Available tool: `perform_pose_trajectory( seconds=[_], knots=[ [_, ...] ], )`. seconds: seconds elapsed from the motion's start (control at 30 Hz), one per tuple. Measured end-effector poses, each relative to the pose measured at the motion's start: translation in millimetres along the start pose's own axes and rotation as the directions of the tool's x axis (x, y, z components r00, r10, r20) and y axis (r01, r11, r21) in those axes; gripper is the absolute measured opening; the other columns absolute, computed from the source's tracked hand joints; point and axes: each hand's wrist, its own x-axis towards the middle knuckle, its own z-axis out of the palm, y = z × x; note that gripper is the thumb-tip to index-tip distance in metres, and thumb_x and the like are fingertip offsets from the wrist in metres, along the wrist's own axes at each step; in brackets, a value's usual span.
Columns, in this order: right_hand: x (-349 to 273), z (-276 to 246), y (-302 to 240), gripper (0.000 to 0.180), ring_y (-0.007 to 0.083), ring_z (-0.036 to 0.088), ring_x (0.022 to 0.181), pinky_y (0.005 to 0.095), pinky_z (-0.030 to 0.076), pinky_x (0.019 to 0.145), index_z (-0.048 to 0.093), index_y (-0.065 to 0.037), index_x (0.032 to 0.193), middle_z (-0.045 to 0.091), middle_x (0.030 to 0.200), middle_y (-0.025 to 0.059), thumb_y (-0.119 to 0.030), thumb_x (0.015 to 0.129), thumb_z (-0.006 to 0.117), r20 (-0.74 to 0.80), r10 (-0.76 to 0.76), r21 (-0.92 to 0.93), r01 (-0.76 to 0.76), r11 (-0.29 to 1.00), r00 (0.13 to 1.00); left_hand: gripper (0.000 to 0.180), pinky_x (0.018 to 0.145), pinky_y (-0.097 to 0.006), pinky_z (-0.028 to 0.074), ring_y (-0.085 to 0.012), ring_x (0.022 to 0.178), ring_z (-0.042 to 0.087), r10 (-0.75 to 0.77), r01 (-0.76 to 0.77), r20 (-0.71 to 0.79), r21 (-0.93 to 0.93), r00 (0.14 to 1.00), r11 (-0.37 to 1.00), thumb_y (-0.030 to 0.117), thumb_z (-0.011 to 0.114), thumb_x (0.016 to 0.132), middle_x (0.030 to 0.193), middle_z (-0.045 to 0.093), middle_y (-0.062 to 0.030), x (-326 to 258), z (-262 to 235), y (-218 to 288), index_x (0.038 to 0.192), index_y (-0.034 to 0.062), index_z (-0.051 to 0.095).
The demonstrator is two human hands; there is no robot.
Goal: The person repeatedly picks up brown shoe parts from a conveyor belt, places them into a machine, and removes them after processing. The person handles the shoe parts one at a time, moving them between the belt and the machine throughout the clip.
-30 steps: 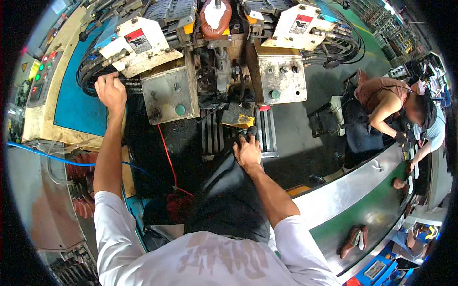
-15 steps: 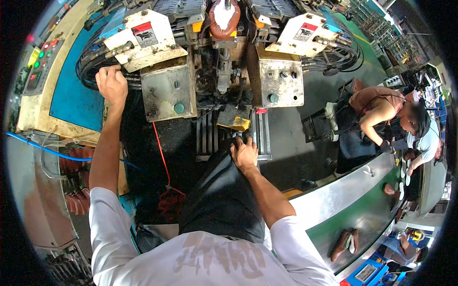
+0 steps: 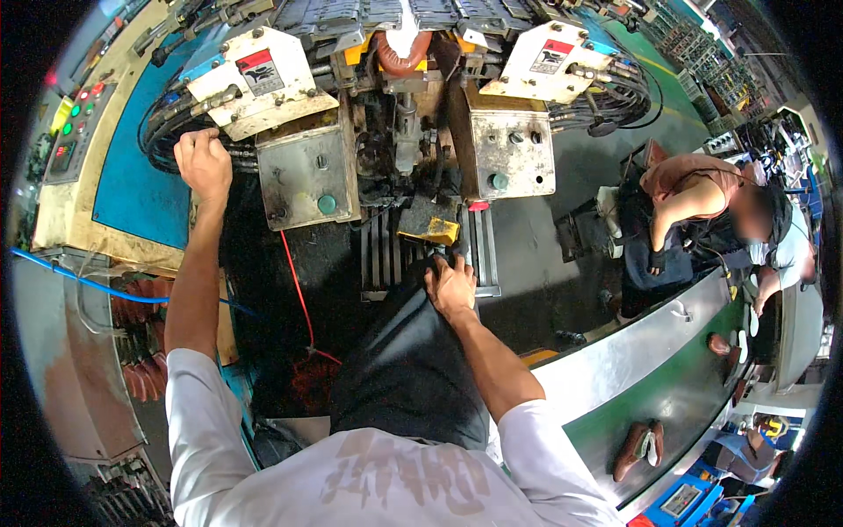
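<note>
My left hand (image 3: 204, 164) is raised beside a bundle of black hoses (image 3: 158, 140) at the machine's left side. Its fingers are curled, and whatever they may hold is hidden. My right hand (image 3: 451, 285) lies on my knee in dark trousers (image 3: 395, 351), with the fingers loosely apart and nothing visible in it. Ahead of me, a brown shoe (image 3: 403, 63) sits toe toward me in the middle of the machine, with metal plates (image 3: 329, 19) close over both sides. Below it hang two worn control boxes, the left box (image 3: 303, 180) and the right box (image 3: 509, 158), each with a green button.
A yellow-edged pedal (image 3: 430, 227) stands on a slatted base near my knee. At right, a green conveyor (image 3: 606, 426) with a metal side carries brown shoes (image 3: 639, 450). Another person (image 3: 689, 198) bends beyond it. A button panel (image 3: 77, 132) stands at far left.
The machine's metal plates have moved inward over the shoe, hiding more of it. The other person's arm has shifted down and left. My hands stay nearly where they were.
</note>
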Motion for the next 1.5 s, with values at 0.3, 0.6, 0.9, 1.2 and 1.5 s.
perform_pose_trajectory(
  seconds=[0.3, 0.6, 0.9, 1.2, 1.5],
  knots=[
    [5.6, 4.2, 7.3, 0.048, 0.0462, 0.054, 0.13, 0.0592, 0.047, 0.109, 0.066, -0.023, 0.143, 0.054, 0.143, 0.0225, -0.045, 0.1, 0.063, -0.006, 0.015, -0.002, -0.015, 1.0, 1.0, 0.013, 0.089, -0.048, 0.052, -0.0336, 0.098, 0.062, 0.016, -0.016, -0.012, -0.006, 1.0, 1.0, 0.006, 0.07, 0.085, 0.098, 0.067, -0.0096, 1.1, -1.7, 5.1, 0.093, 0.0117, 0.079],
    [4.1, 6.7, 7.5, 0.049, 0.0469, 0.055, 0.129, 0.0586, 0.048, 0.108, 0.067, -0.02, 0.142, 0.055, 0.143, 0.0231, -0.045, 0.099, 0.064, -0.03, 0.002, -0.004, -0.002, 1.0, 1.0, 0.013, 0.089, -0.048, 0.051, -0.0338, 0.098, 0.062, 0.031, -0.032, -0.028, -0.037, 0.999, 0.999, 0.006, 0.069, 0.085, 0.101, 0.068, -0.0103, 2.6, -4.9, 4.4, 0.094, 0.01, 0.077],
    [0.8, -9.3, -5.7, 0.049, 0.0462, 0.059, 0.126, 0.059, 0.049, 0.106, 0.067, -0.014, 0.137, 0.059, 0.135, 0.0239, -0.047, 0.101, 0.062, 0.022, 0.031, -0.08, -0.029, 0.996, 0.999, 0.019, 0.096, -0.049, 0.051, -0.0352, 0.104, 0.065, 0.098, -0.098, 0.023, -0.011, 0.995, 0.995, 0.008, 0.068, 0.088, 0.107, 0.069, -0.0125, -10.3, 10.6, -25.9, 0.105, 0.0099, 0.077],
    [-5.6, -11.5, -1.1, 0.051, 0.0478, 0.057, 0.128, 0.0586, 0.048, 0.108, 0.064, -0.017, 0.144, 0.056, 0.141, 0.0264, -0.046, 0.103, 0.059, -0.002, -0.001, -0.023, 0.001, 1.0, 1.0, 0.015, 0.09, -0.051, 0.051, -0.0358, 0.101, 0.062, 0.064, -0.064, -0.011, -0.073, 0.998, 0.995, 0.003, 0.066, 0.091, 0.107, 0.065, -0.0132, -6.5, 8.9, -8.8, 0.102, 0.0043, 0.076],
    [-8.4, -14.9, 1.2, 0.049, 0.0481, 0.057, 0.126, 0.0592, 0.048, 0.108, 0.065, -0.019, 0.141, 0.053, 0.143, 0.0248, -0.047, 0.102, 0.059, 0.014, 0.026, -0.055, -0.025, 0.998, 1.0, 0.013, 0.09, -0.05, 0.051, -0.0351, 0.1, 0.061, -0.006, 0.004, -0.015, -0.103, 1.0, 0.995, 0.001, 0.066, 0.086, 0.102, 0.063, -0.0121, -3.0, -3.3, 4.4, 0.096, 0.0056, 0.073]
  ],
)
